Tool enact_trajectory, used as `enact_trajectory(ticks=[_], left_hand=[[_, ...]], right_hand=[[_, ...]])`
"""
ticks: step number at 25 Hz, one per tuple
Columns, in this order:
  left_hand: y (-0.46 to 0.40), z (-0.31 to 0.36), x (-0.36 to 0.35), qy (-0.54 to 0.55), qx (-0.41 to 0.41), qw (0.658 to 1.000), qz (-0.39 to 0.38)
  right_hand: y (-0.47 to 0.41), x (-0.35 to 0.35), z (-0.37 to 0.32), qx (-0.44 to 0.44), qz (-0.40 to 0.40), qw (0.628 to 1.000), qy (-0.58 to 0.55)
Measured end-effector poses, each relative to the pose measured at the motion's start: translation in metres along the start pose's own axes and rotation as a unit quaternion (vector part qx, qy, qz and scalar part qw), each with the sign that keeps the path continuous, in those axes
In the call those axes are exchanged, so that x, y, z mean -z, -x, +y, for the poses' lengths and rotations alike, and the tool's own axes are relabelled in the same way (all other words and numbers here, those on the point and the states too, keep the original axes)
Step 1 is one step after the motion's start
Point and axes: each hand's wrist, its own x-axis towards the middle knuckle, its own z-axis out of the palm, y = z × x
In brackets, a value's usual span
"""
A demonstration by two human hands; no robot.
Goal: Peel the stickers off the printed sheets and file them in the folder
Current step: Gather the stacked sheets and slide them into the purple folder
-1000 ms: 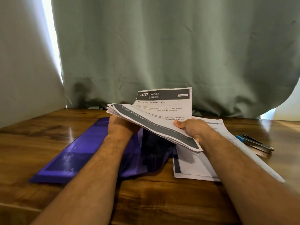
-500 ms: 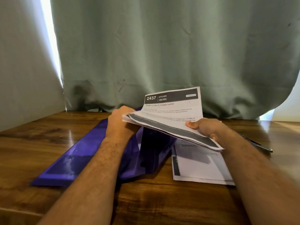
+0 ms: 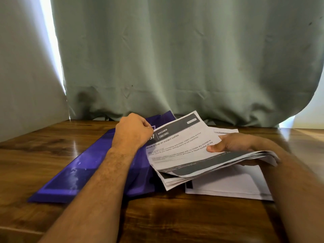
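Right hand [image 3: 233,143]: is gripping a stack [image 3: 201,160] of printed sheets, thumb lying on the top page and the other fingers hidden under the pile; it is carrying the pile clear of the table [image 3: 35,155] so the left hand can work at its far corner.

Left hand [image 3: 133,130]: is curling into a loose fist at the top-left corner of the top sheet, knuckles up, fingertips hidden. It is likely pinching a sticker or the corner itself; I cannot tell which, since no sticker is showing.

Stack, place: is hovering over the middle of the table, overlapping the right part of the folder [image 3: 73,165] and the near-left part of the flat pile [image 3: 228,185].

Stack, heading: the dark header band is pointing away and to the right, the printed lines are climbing from lower left to upper right, so the long axis is running from the near-left corner toward the far-right one. The near edges are fanning out and sagging.

Folder: is lying flat on the table to the left, purple, its long axis slanting from near left to far right, with one flap standing up dark beneath the stack. It is probably being kept open there so sheets can slide straight in.

Flat pile: more white sheets are resting on the table under the right forearm, just right of the folder, probably waiting for their turn.

Stage: judging by this, peeling is going on and filing of this sheet is not yet done.
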Motion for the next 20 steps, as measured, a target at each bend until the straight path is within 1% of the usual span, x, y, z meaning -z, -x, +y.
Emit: enact_trajectory(ticks=[2,3,5,8,12,16,18,19,20], left_hand=[[0.001,0.002,-0.001,-0.014,-0.010,0.999,-0.035],[0.003,0.005,0.000,-0.020,-0.012,0.999,-0.047],[0.008,0.010,0.002,-0.026,-0.015,0.998,-0.058],[0.012,0.015,0.007,-0.027,-0.017,0.998,-0.059],[0.018,0.023,0.017,-0.002,-0.007,0.997,-0.075],[0.021,0.028,0.021,0.002,-0.015,0.994,-0.108],[0.020,0.028,0.021,0.002,-0.014,0.994,-0.105],[0.020,0.028,0.020,0.007,-0.009,0.996,-0.091],[0.020,0.029,0.020,0.012,-0.004,0.997,-0.074]], right_hand=[[-0.009,-0.003,-0.002,0.014,0.042,0.991,0.129],[-0.016,-0.003,0.000,0.025,0.068,0.985,0.158],[-0.028,-0.004,0.003,0.051,0.107,0.982,0.145],[-0.031,-0.007,0.004,0.056,0.138,0.973,0.174],[-0.026,-0.009,-0.001,0.077,0.187,0.970,0.136],[-0.027,-0.012,-0.002,0.106,0.211,0.968,0.084],[-0.028,-0.012,-0.004,0.105,0.213,0.969,0.070],[-0.026,-0.012,-0.004,0.099,0.203,0.972,0.057],[-0.025,-0.010,-0.004,0.086,0.177,0.980,0.036]])
